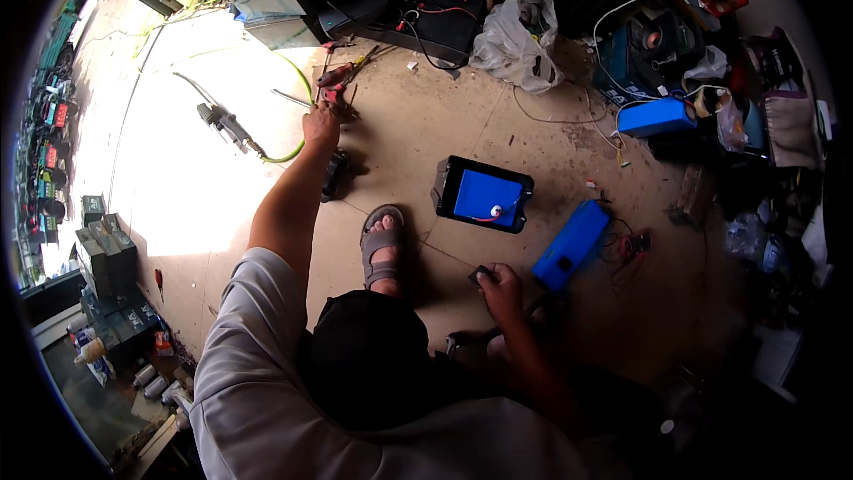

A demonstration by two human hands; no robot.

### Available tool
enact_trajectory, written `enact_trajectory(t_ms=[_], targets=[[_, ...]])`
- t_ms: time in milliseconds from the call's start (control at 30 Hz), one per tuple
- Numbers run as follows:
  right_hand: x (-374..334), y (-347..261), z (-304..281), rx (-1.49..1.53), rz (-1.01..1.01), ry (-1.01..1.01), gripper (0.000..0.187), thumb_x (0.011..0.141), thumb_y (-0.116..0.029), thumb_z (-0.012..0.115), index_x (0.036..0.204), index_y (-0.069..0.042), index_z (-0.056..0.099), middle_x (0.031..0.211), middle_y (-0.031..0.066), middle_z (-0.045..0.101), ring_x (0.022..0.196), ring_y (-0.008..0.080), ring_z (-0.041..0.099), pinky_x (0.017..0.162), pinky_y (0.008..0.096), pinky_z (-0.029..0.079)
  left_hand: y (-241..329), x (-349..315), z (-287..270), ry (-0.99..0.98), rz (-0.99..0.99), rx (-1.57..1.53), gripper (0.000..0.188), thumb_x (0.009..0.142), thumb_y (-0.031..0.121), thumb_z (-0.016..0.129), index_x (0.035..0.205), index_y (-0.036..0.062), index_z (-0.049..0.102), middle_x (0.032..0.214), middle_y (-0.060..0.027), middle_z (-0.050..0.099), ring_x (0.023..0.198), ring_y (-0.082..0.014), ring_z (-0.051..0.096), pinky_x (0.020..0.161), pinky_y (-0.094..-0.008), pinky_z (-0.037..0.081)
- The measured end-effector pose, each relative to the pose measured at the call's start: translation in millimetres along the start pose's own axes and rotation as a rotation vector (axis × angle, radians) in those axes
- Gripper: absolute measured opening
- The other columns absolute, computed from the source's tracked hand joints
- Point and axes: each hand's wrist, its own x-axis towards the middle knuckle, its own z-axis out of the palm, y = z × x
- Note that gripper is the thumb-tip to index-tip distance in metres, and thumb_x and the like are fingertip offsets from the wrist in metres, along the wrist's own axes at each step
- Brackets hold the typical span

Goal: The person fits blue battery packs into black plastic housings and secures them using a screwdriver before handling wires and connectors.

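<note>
Head: my right hand point(506, 290) pinches a squarish dark piece point(477, 275) at ten o'clock; whether my left hand point(321, 126) grips, I can't tell.

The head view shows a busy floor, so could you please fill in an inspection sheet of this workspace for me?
Surface: pale floor with joint lines and scattered specks; strong glare on the left.
Job's things: red-handled tools ahead; a small dark piece; a blue block inside an open black case; a longer blue block to its right.
Clutter: plastic bag; piled goods along the right.
Hands: left hand at the red-handled tools, grip unclear; right hand pinching the small dark piece.
Cables: green cable curving across the glare; white cord at upper right.
Surroundings: stacked dark boxes at left; other people, nothing seen.
</note>
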Motion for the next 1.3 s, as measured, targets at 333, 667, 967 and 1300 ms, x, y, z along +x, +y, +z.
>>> enact_trajectory(t_ms=[333,667,967,1300], targets=[[10.1,-9.5,13.1,-0.068,-0.129,0.063,0.022,0.097,-0.008,0.074,0.117,0.001,0.071,0.096,0.0104,0.078,0.077,0.0144,0.073,0.07,0.0299,0.059,-14.2,9.6,-34.5,-0.083,0.441,0.31,0.026,0.102,0.014,0.053,0.123,0.0028,0.063,0.116,-0.0145,0.072,0.113,-0.0309,0.068,0.092,-0.0442,0.049],[-45.0,-76.9,6.2,-0.093,-0.121,-0.011,0.021,0.095,-0.008,0.071,0.115,-0.003,0.074,0.087,0.0098,0.078,0.075,0.0167,0.075,0.072,0.0328,0.06,-24.2,8.1,-89.7,0.429,0.301,-0.265,0.033,0.101,0.005,0.053,0.132,-0.0002,0.059,0.118,-0.022,0.071,0.117,-0.0395,0.065,0.103,-0.0482,0.049],[-105.4,-146.1,-6.3,0.09,-0.37,-0.13,0.017,0.094,-0.003,0.07,0.111,0.0,0.072,0.093,0.0076,0.077,0.081,0.0113,0.071,0.074,0.0285,0.057,40.3,-173.6,-367.8,0.965,0.455,-0.586,0.035,0.09,-0.003,0.076,0.121,0.0053,0.064,0.116,-0.0143,0.074,0.109,-0.0377,0.071,0.092,-0.0451,0.056],[-161.2,-238.4,-39.9,-0.14,-0.915,0.107,0.044,0.085,-0.007,0.088,0.127,-0.006,0.071,0.099,0.0157,0.075,0.087,0.0314,0.076,0.076,0.04,0.059,179.8,-263.9,-424.5,0.209,1.542,-1.032,0.032,0.09,0.014,0.078,0.117,0.004,0.065,0.109,-0.014,0.069,0.1,-0.0379,0.067,0.087,-0.0477,0.055]])
